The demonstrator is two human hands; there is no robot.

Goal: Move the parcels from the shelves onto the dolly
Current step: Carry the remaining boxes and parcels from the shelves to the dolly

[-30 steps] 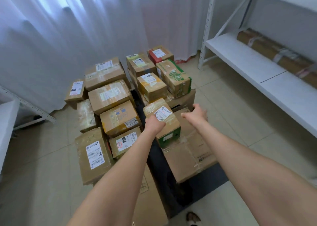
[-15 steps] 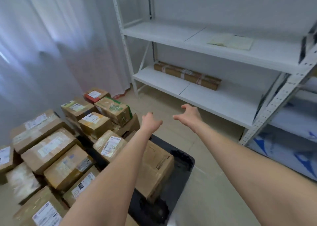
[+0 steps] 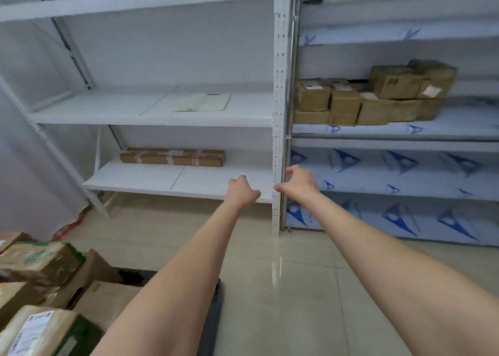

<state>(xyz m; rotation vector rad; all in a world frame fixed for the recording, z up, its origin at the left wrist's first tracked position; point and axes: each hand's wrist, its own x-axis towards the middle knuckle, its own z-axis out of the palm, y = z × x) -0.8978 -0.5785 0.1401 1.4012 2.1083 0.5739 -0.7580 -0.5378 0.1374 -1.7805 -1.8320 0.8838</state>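
Both my arms reach forward toward the shelves with nothing in them. My left hand has its fingers loosely curled; my right hand is spread with relaxed fingers. A long flat brown parcel lies at the back of the low white shelf. Several brown parcels are stacked on the middle shelf of the right rack. The black dolly at bottom left carries taped cardboard parcels.
A flat pale sheet lies on the middle white shelf. White rack uprights stand between the two racks. The right rack's boards have blue-printed film. White curtain hangs at the left. Tiled floor lies between dolly and shelves.
My view has swung right and up from the dolly to the shelves. My hands left the small parcel on the dolly and now reach toward the racks, holding nothing.
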